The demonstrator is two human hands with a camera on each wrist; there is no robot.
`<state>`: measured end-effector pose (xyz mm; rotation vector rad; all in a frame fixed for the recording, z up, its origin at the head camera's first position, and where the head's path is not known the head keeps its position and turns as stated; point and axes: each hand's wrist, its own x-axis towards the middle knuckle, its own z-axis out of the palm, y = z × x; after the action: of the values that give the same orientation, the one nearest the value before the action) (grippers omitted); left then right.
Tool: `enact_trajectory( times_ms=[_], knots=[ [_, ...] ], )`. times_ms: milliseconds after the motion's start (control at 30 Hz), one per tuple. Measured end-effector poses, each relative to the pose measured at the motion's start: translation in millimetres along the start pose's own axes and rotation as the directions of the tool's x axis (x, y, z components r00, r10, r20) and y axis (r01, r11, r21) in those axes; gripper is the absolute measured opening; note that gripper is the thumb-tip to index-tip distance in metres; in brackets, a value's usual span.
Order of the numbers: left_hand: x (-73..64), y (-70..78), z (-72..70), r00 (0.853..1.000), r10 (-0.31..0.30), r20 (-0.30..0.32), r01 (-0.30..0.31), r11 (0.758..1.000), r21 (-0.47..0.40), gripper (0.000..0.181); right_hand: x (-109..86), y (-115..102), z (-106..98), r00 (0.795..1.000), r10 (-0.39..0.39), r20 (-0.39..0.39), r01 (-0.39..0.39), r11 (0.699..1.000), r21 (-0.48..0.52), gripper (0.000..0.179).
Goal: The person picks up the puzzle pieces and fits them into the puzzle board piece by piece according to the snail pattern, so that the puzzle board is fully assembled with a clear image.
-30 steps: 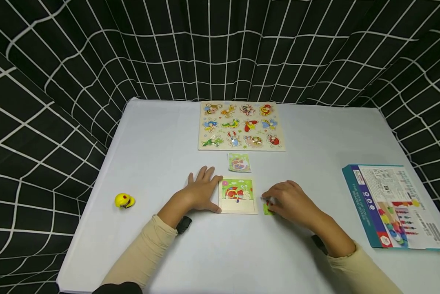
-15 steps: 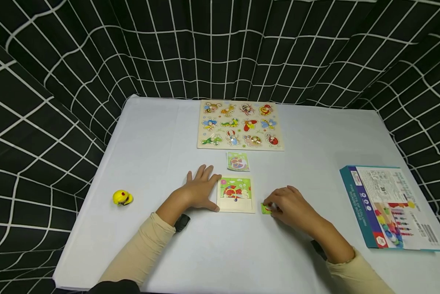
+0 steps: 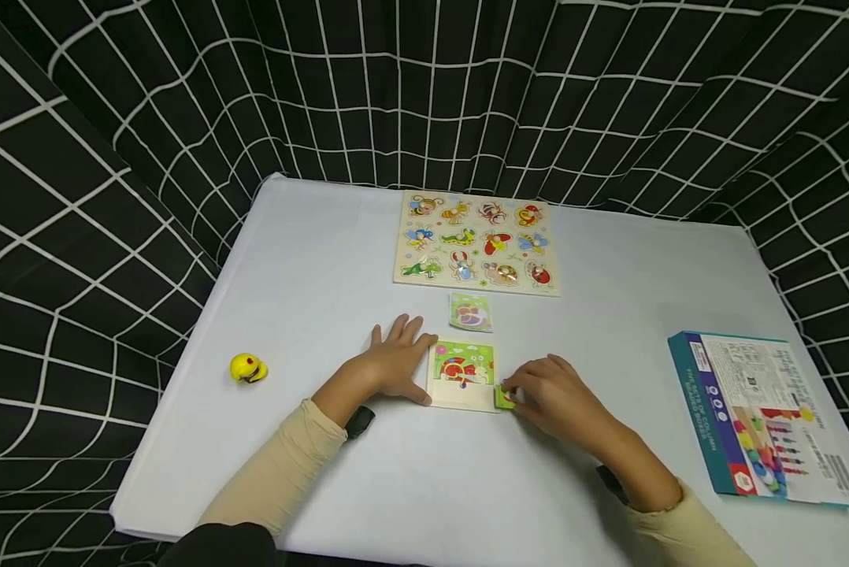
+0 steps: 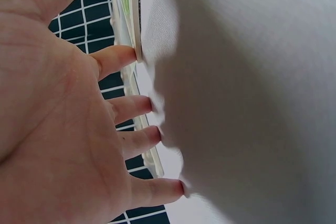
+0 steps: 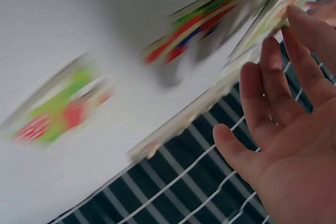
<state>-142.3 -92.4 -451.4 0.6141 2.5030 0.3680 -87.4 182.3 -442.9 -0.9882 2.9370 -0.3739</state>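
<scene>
A small wooden puzzle board (image 3: 462, 397) lies in the middle of the table, its upper part filled with a red snail on green and a bare strip at its bottom. My left hand (image 3: 396, 367) is spread at its left side, thumb and index fingertip at the edge; the left wrist view shows these straight fingers (image 4: 144, 192) on the cloth. My right hand (image 3: 562, 398) pinches a small green puzzle piece (image 3: 502, 398) at the board's lower right edge. In the right wrist view the right hand's fingertips meet close to the board.
A small picture card (image 3: 470, 313) lies behind the board, with a larger insect peg puzzle (image 3: 477, 244) farther back. A yellow toy (image 3: 247, 368) sits left; a teal-edged box (image 3: 772, 417) lies right. Blurred coloured pieces (image 5: 65, 106) lie on the cloth in the right wrist view.
My right hand has picked the green puzzle piece up from the table and carried it left to the board's edge. My left hand stays at the board; the head view has shifted slightly.
</scene>
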Motion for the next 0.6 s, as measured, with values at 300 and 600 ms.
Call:
enact_trajectory(
  times_ms=[300,600],
  knots=[
    [2.9,0.8,0.8,1.000,0.005,0.001,-0.005,1.000,0.013,0.103,33.9,-32.4,17.9,0.992,-0.127,-0.017,0.125,0.989,-0.075,0.026],
    [2.6,0.2,0.4,1.000,0.000,0.008,-0.001,0.999,0.032,0.104,50.8,-45.1,26.0,0.989,-0.143,-0.035,0.140,0.987,-0.081,0.014]
  ],
)
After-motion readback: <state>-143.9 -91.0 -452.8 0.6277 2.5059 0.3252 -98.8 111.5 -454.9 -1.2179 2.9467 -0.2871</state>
